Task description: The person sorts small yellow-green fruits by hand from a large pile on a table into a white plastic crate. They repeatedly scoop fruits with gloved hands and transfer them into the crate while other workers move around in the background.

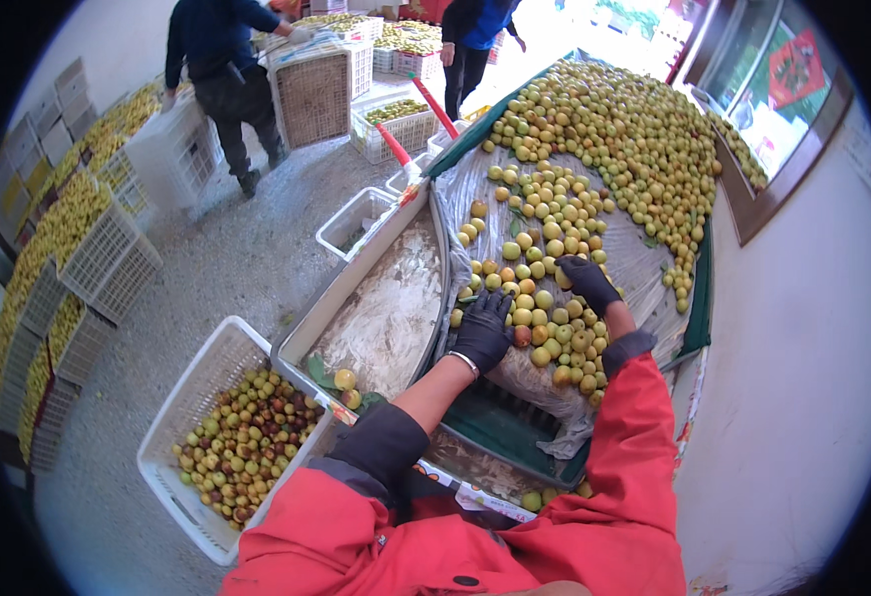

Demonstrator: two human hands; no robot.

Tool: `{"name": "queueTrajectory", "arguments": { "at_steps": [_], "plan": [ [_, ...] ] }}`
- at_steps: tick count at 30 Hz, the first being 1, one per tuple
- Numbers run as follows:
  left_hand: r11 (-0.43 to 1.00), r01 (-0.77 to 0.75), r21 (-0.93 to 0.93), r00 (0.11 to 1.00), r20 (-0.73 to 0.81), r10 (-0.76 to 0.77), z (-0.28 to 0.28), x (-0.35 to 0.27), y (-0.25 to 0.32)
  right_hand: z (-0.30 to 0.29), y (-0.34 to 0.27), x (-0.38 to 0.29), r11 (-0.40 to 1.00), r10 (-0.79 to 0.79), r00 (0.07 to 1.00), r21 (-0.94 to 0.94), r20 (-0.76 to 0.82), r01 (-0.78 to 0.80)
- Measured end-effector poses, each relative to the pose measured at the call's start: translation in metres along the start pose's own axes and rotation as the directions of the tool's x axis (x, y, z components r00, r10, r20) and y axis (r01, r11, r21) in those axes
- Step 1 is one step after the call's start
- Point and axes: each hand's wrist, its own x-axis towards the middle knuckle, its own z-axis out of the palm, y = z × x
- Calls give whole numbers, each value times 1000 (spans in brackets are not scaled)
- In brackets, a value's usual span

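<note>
My left hand [484,333], in a black glove, rests palm down at the near left edge of a spread of round yellow-green fruit [547,302], probably jujubes. Its fingers are slightly apart, touching the fruit; whatever lies under the palm is hidden. My right hand [589,283], also black-gloved, reaches into the same spread, its fingers curled around one fruit [563,279]. Wrinkled clear plastic sheeting [633,257] covers the sloping surface beneath. One reddish-brown fruit [522,336] lies just right of my left hand.
A larger fruit heap [592,112] covers the far end. Left of the sheeting is a shallow dirty tray [383,298] holding two fruits and leaves. A white crate [175,417] of browner fruit stands below. One person [223,74] handles crates; another [473,45] stands farther back.
</note>
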Motion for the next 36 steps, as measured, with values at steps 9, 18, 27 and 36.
{"name": "queueTrajectory", "arguments": {
  "at_steps": [9,18,27,36],
  "plan": [
    [904,196,-381,976,-11,-216,-29,-3,3,105,-160,-65,819,-461,855,-256,239,513],
    [945,149,-292,970,-145,-197,-10,-10,14,336,-265,-139,948,-243,672,319,700,10],
    [954,142,-264,971,-152,-187,-5,-1,11,312,-268,-116,839,-485,684,68,545,541],
    [968,-129,-217,950,-307,58,15,1,-17,-5,5,23,958,200,978,225,-66,-180]
  ]
}}
